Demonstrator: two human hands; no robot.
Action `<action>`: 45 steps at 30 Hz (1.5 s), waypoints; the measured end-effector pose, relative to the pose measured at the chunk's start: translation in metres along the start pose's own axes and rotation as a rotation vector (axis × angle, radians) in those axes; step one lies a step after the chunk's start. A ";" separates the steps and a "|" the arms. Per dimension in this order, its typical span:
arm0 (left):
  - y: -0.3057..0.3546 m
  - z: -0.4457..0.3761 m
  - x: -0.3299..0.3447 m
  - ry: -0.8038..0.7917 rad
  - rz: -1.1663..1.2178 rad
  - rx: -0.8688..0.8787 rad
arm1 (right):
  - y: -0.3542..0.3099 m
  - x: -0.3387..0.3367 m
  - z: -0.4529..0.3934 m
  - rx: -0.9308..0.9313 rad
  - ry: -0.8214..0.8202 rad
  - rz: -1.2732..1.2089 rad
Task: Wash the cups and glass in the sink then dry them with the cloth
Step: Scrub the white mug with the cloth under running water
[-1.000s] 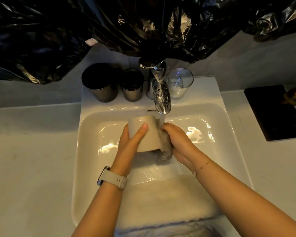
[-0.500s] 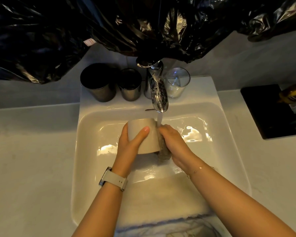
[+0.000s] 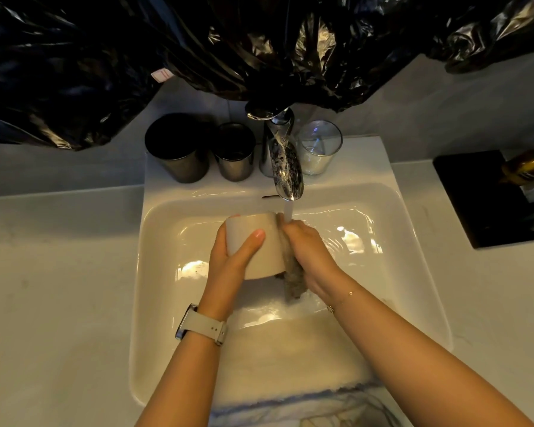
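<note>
White sink (image 3: 154, 272), left hand (image 3: 228, 257) holding cup (image 3: 256, 241), right hand (image 3: 309, 254) gripping sponge (image 3: 292, 278)

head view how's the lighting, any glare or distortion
Head view: dim, warm light; bright glare patches on the wet sink and on the faucet; the black plastic sheeting glints; wide-angle bending curves the counter edges; the white cup stays readable.
</note>
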State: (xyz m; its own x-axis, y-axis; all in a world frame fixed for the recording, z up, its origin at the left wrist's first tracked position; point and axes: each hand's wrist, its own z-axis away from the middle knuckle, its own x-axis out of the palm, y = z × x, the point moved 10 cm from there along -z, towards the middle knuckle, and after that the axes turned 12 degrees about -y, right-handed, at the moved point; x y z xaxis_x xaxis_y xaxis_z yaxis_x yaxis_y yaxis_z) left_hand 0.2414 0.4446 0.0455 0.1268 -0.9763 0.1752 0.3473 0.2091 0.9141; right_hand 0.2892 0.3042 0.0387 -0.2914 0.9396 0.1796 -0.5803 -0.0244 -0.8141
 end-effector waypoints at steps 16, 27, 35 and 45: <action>-0.030 0.010 0.032 0.052 0.564 -0.228 | 0.029 0.001 0.026 -0.189 0.115 -0.055; -0.009 0.005 -0.018 -0.032 0.075 -0.156 | -0.019 -0.038 0.060 -0.250 -0.052 -0.066; -0.010 0.013 0.009 -0.118 0.057 -0.191 | -0.041 -0.005 0.053 -0.299 -0.178 -0.048; 0.008 0.011 0.008 -0.048 -0.305 0.016 | -0.011 -0.009 0.009 -0.040 -0.152 -0.050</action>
State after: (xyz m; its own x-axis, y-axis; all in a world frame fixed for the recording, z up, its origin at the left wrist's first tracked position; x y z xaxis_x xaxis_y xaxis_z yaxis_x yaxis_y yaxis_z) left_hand 0.2352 0.4383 0.0584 -0.0255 -0.9955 -0.0913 0.3483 -0.0945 0.9326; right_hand 0.2911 0.2934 0.0510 -0.3760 0.8769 0.2996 -0.5670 0.0380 -0.8228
